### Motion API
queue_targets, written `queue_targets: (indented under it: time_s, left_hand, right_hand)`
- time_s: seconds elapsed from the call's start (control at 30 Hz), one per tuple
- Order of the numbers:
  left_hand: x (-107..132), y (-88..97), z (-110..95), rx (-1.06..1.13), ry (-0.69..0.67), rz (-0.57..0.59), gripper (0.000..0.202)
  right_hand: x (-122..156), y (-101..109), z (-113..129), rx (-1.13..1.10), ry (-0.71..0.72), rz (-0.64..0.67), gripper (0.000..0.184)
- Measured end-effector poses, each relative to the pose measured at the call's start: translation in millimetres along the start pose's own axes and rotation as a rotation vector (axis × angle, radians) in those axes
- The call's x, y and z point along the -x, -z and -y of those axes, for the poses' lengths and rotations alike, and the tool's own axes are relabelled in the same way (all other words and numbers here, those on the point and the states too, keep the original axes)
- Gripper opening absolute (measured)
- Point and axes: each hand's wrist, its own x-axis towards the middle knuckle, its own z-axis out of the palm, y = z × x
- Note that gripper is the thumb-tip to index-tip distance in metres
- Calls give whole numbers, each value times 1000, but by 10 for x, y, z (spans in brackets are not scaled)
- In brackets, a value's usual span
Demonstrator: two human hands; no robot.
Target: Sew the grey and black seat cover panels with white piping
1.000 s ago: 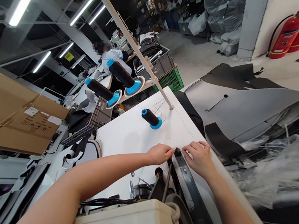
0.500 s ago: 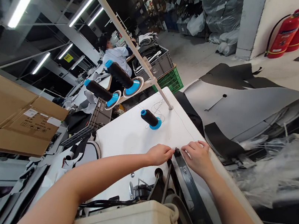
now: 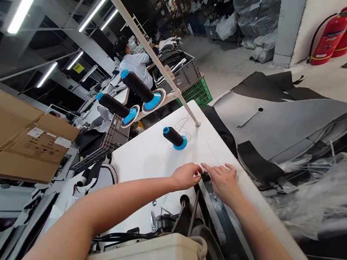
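Note:
Both my hands meet at the top end of a dark metal bar (image 3: 214, 197) on the tilted-back sewing machine, at the edge of the white table (image 3: 146, 156). My left hand (image 3: 186, 176) is curled into a pinch at the bar's tip; what it pinches is too small to make out. My right hand (image 3: 223, 181) lies on the bar's end with its fingers stretched forward, touching the left hand's fingertips. A thin thread runs from here across the table toward a black thread cone on a blue base (image 3: 174, 138).
Two more black thread cones (image 3: 140, 88) sit on a stand with a slanted white pole (image 3: 158, 60). Grey and black cut sheets (image 3: 278, 124) lie right of the table. Cardboard boxes (image 3: 12, 136) sit left. The beige machine body (image 3: 148, 256) is below. A person works far back.
My right hand has slid slightly left and forward, its fingers now stretched to meet the left hand's fingertips. The view shifted slightly; my left hand stays put.

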Motion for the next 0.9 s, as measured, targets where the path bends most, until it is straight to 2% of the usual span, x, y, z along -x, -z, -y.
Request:
queue_targets:
  time_s: [0.1,0.37,0.6,0.7,0.83,0.9]
  left_hand:
    - [-27,30,-29,2,12,-12,25]
    - [-54,15,-99,122,73,35,21]
    - [-125,-74,-52,315,179,38,16]
    - [-126,-92,-26,380,228,36,14]
    - [-77,-84,10,479,279,72,17]
    - [-49,-67,31,531,287,114,15]
  right_hand:
    - [4,-12,11,3,1,7,56]
    - [5,-24,20,-28,5,5,59]
    - [1,-31,43,-122,-35,-11,52]
    - [-17,8,60,-184,-124,-45,43]
    - [-3,110,45,-305,-356,-125,30]
    - [45,136,40,-413,-464,-90,28]
